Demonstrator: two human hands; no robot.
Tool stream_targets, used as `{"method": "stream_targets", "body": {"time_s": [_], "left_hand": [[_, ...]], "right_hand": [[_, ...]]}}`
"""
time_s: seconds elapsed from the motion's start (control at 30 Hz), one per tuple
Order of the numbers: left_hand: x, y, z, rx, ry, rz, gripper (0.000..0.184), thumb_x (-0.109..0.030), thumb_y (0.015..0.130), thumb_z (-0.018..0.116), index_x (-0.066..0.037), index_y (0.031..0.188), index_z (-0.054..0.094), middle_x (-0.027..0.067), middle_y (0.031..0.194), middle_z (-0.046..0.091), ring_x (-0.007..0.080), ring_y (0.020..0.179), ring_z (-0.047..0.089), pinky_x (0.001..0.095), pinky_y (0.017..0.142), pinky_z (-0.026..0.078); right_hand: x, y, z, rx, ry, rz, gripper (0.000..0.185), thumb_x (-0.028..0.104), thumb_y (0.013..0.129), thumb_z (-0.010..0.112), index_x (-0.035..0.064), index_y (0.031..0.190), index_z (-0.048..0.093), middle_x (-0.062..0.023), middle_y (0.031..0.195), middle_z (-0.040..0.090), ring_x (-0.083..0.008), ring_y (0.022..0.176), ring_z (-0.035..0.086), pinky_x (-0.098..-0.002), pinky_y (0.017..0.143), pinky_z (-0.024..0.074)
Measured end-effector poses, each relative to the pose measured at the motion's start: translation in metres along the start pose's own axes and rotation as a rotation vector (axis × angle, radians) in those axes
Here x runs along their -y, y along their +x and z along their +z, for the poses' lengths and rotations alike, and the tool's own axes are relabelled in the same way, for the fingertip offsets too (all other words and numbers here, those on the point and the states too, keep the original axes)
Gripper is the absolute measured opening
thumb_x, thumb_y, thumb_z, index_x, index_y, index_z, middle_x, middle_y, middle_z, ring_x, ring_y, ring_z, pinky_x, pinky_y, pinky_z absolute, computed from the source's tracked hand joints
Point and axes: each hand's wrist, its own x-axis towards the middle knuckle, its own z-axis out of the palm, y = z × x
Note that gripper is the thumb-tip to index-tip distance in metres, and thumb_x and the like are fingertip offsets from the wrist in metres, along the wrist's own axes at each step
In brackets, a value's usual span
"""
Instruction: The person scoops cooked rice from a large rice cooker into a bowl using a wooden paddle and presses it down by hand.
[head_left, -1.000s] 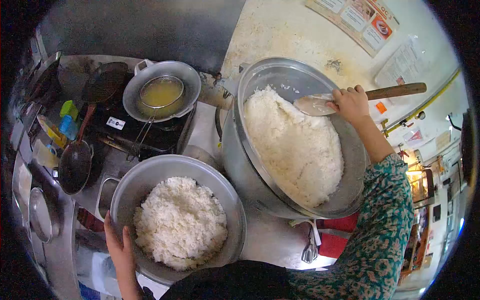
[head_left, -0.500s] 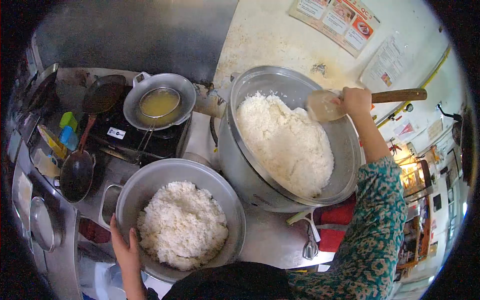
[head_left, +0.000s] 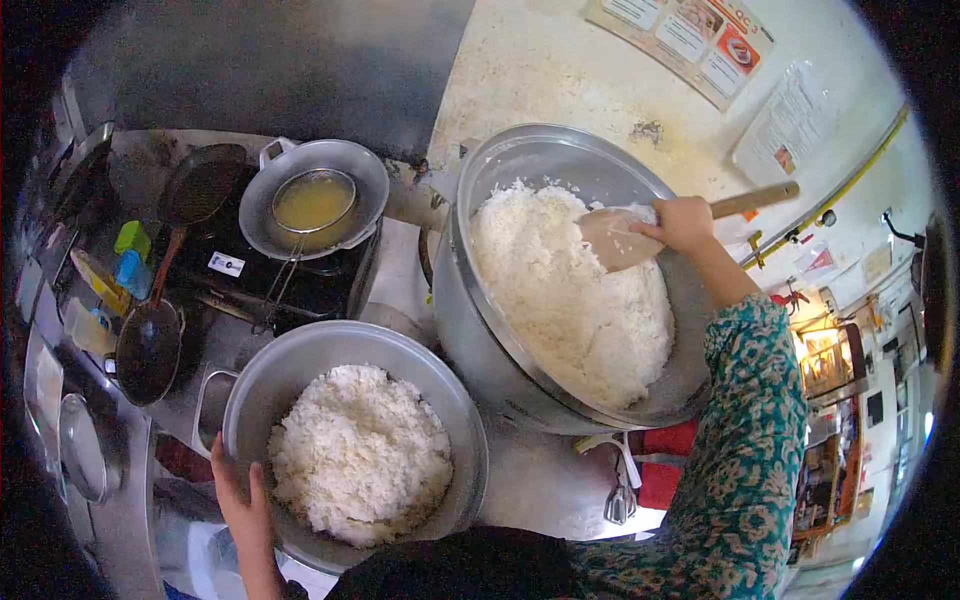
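Observation:
My right hand (head_left: pixel 683 226) is closed around a wooden rice paddle (head_left: pixel 612 240), its handle pointing to the upper right. The paddle's blade is dug into the cooked rice (head_left: pixel 560 300) in a large, tilted metal pot (head_left: pixel 465 290) on the right. Some white rice clings to the blade near my fingers. At the lower left, my left hand (head_left: pixel 245 505) grips the rim of a second aluminium pot (head_left: pixel 350 338), thumb inside and fingers along the outer wall. A mound of cooked rice (head_left: pixel 360 455) lies in this pot.
A wok (head_left: pixel 365 190) holding a strainer (head_left: pixel 315 203) and yellowish liquid stands on the black stove (head_left: pixel 345 285). Dark pans (head_left: pixel 150 350) lie to the left. A whisk (head_left: pixel 620 503) and red cloth (head_left: pixel 665 480) lie below the large pot. Posters (head_left: pixel 690 35) hang on the wall.
My right hand has moved left and slightly down, pushing the paddle's blade from the pot's far side into the rice. My left hand stays on the smaller pot's rim.

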Motion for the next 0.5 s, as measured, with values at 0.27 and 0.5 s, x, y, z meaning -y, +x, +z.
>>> {"method": "stream_targets", "body": {"time_s": [0.27,0.5], "left_hand": [[-0.013,-0.002,-0.004,0.013,-0.007,-0.024,0.057,-0.001,0.092,0.052,0.002,0.146,0.033,0.0183,0.148,0.039,0.0291,0.137,0.037,0.0385,0.115,0.024],[0.010,-0.001,0.000,-0.024,-0.029,-0.003,0.057,-0.002,0.092,0.053,0.003,0.145,0.033,0.0191,0.148,0.040,0.0293,0.138,0.037,0.0380,0.115,0.024]], "right_hand": [[0.029,-0.021,-0.006,-0.019,0.053,-0.091,0.072,0.082,0.075,0.050,0.0132,0.084,0.070,-0.0121,0.070,0.067,-0.0312,0.070,0.068,-0.0448,0.062,0.0517],[0.081,-0.063,-0.025,-0.073,0.279,-0.298,0.064,0.077,0.074,0.058,0.0134,0.076,0.066,-0.0108,0.063,0.064,-0.0330,0.062,0.065,-0.0449,0.058,0.0501]]}}
